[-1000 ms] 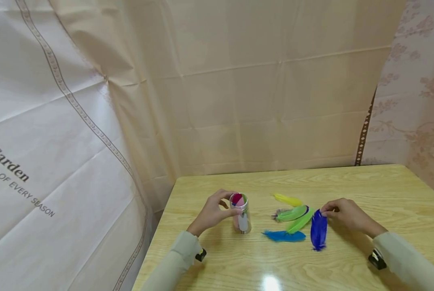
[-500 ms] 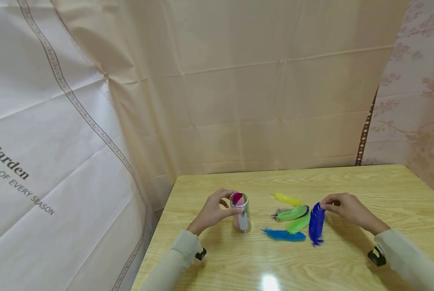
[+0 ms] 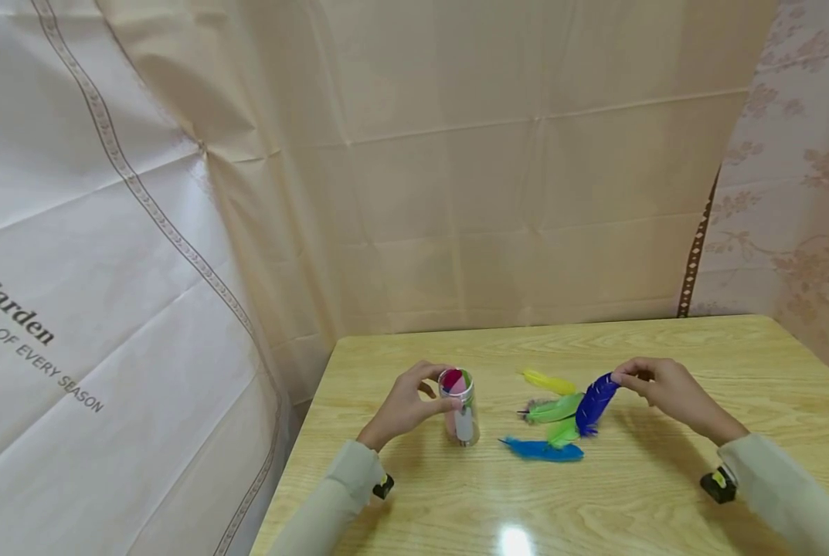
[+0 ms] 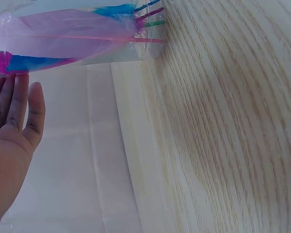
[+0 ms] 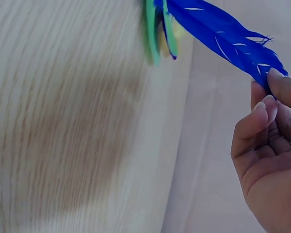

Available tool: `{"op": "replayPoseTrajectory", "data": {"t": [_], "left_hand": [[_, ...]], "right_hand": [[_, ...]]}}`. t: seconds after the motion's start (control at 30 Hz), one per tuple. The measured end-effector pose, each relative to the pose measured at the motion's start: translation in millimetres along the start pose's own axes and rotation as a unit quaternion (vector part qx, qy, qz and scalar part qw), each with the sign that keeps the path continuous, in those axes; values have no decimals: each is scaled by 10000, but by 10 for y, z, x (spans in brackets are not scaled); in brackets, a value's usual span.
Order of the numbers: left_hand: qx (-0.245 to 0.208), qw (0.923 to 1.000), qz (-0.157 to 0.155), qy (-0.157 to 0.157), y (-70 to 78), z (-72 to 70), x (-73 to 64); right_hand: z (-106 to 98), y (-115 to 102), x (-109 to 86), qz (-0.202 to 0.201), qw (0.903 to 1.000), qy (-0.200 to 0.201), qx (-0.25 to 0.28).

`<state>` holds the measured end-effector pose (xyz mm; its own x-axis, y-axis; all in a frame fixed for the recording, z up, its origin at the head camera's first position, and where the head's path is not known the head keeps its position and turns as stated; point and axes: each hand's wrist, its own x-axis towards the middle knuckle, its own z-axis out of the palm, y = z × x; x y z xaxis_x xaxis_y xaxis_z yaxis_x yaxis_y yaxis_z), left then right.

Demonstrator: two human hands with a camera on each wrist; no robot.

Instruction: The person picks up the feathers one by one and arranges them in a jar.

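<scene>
A clear jar (image 3: 463,425) stands upright on the table, with pink, red, green and blue feathers inside. My left hand (image 3: 406,403) grips it near the rim, thumb on the near side and fingers behind. In the left wrist view, feather quills point to the base of the jar (image 4: 102,53). Between thumb and fingers my right hand (image 3: 667,395) pinches one end of a dark blue feather (image 3: 596,405), which slants down to the left. The right wrist view shows the pinched tip of that feather (image 5: 228,39). Behind its lower end lies a green feather (image 3: 562,432), partly hidden.
Between jar and right hand lie a yellow feather (image 3: 548,382), a green feather with a dark quill (image 3: 553,409) and a light blue feather (image 3: 542,450). The wooden table (image 3: 414,510) meets hanging cloth (image 3: 511,232) at its back edge.
My right hand has lifted the dark blue feather up and away from me, and its lower end has swung left over the green feathers. The left hand and jar have stayed put.
</scene>
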<state>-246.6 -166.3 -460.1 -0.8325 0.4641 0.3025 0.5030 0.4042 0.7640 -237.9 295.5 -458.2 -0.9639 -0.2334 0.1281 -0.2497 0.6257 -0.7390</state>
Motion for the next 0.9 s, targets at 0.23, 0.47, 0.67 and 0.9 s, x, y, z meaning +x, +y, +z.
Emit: {"op": "replayPoseTrajectory", "data": {"t": [0.23, 0.47, 0.67, 0.9], "left_hand": [[46, 10000, 15, -7, 0, -1, -4], [37, 10000, 3, 8, -7, 1, -5], [62, 10000, 43, -9, -7, 0, -4], [6, 10000, 18, -28, 0, -4, -1]], "right_hand": [[5, -63, 21, 45, 9999, 137, 34], [17, -143, 44, -19, 9997, 232, -9], [11, -184, 58, -81, 9995, 288, -37], [11, -228, 74, -159, 9992, 374, -6]]}}
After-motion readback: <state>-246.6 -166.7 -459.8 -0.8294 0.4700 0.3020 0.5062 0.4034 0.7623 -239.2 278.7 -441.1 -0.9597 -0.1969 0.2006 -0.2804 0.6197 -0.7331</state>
